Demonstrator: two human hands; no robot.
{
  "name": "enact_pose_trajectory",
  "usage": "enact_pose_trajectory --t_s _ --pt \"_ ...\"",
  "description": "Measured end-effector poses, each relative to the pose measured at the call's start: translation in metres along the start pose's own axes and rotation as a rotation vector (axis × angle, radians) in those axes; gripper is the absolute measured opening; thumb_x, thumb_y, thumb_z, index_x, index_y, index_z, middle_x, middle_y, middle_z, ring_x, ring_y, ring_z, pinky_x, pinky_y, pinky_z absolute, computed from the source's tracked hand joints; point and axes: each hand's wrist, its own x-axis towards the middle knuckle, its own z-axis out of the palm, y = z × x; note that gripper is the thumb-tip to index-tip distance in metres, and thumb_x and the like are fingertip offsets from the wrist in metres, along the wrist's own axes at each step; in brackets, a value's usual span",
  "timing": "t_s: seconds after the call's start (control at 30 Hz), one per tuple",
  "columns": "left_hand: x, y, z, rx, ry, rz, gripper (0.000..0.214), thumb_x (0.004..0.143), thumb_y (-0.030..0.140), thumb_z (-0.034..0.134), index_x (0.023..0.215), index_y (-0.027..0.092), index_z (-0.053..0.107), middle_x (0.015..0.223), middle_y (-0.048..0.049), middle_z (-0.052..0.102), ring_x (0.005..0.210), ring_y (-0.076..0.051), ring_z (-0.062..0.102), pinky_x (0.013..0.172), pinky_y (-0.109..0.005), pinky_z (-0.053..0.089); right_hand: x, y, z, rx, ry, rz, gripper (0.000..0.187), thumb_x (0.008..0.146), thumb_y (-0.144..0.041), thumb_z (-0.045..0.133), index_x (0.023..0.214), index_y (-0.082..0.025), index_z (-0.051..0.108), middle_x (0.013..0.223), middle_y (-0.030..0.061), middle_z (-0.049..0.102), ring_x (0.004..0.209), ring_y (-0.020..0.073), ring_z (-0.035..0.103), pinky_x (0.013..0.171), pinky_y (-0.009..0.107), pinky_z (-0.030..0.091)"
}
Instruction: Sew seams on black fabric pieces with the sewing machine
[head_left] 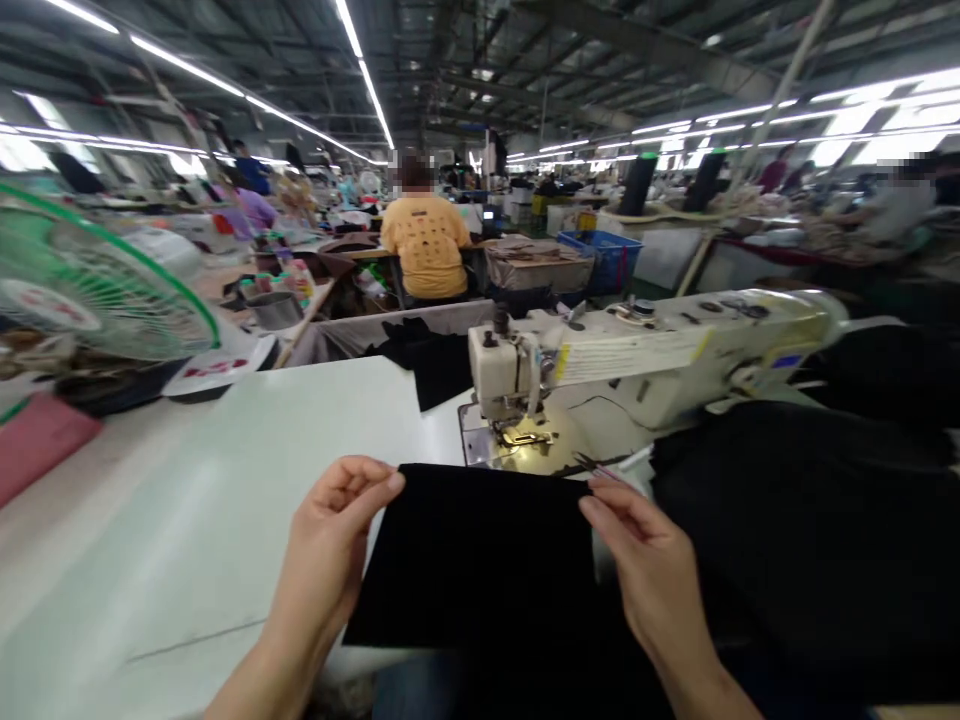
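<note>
A piece of black fabric [487, 560] hangs between my two hands, its top edge stretched nearly level. My left hand [341, 530] pinches the top left corner between thumb and fingers. At the top right corner, my right hand [649, 560] pinches the cloth in the same way. Small thread snips [596, 467] show by the right fingers; I cannot tell whether they are in that hand or lie behind it. Just beyond the fabric stands a white sewing machine [645, 350], its lit needle plate [525, 440] above the cloth's top edge.
A pale work table [247, 480] spreads to the left. Black cloth [810, 520] is heaped at right, and more black cloth [439, 365] lies behind the machine head. A green fan [97, 290] stands at left. A person in a yellow shirt [425, 240] sits ahead, near a blue crate [600, 260].
</note>
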Motion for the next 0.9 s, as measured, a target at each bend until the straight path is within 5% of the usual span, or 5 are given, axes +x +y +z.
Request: enact_pose_trajectory --t_s 0.23,0.5,0.73,0.83,0.9 --pt "-0.003 0.009 0.003 0.020 0.045 -0.011 0.036 0.042 0.023 0.094 0.063 0.019 0.065 0.073 0.0024 0.067 0.075 -0.011 0.057 0.066 -0.013 0.048 0.001 -0.010 0.012 0.215 -0.035 0.083 0.025 0.068 -0.042 0.088 0.076 -0.022 0.076 0.083 0.0029 0.072 0.079 0.0191 0.065 0.078 0.033 0.052" --pt "-0.008 0.016 -0.004 0.110 -0.001 0.058 0.035 0.046 0.028 0.094 0.062 0.020 0.064 0.074 0.0018 0.067 0.076 -0.013 0.059 0.068 -0.017 0.050 0.008 -0.007 0.011 0.263 -0.064 0.119 0.027 0.067 -0.037 0.087 0.074 -0.021 0.067 0.077 -0.0006 0.063 0.075 0.0152 0.058 0.073 0.028 0.049" --pt "0.050 0.054 0.022 0.844 -0.417 0.341 0.014 0.064 0.030 0.077 0.064 0.022 0.066 0.061 0.0005 0.064 0.058 -0.017 0.054 0.055 -0.025 0.040 -0.029 0.008 0.005 -0.064 -0.443 -0.062 0.011 0.083 -0.022 0.065 0.087 -0.023 0.056 0.080 -0.0018 0.058 0.074 0.0147 0.058 0.068 0.025 0.050" --pt "0.076 0.023 0.048 1.002 -0.733 0.322 0.011 0.063 0.013 0.065 0.058 0.022 0.061 0.057 0.0031 0.059 0.056 -0.015 0.050 0.054 -0.025 0.035 -0.052 0.026 0.001 -0.243 -0.541 -0.333 0.010 0.087 -0.015 0.056 0.084 -0.024 0.052 0.077 -0.0018 0.056 0.070 0.0142 0.058 0.065 0.024 0.050" --pt "0.086 -0.011 0.061 0.995 -0.785 0.295 0.013 0.060 0.009 0.063 0.057 0.021 0.059 0.055 0.0038 0.057 0.055 -0.014 0.050 0.055 -0.025 0.035 -0.060 0.039 -0.003 -0.298 -0.583 -0.501 0.014 0.090 -0.011 0.052 0.086 -0.024 0.054 0.077 -0.0013 0.059 0.068 0.0140 0.059 0.063 0.024 0.050"
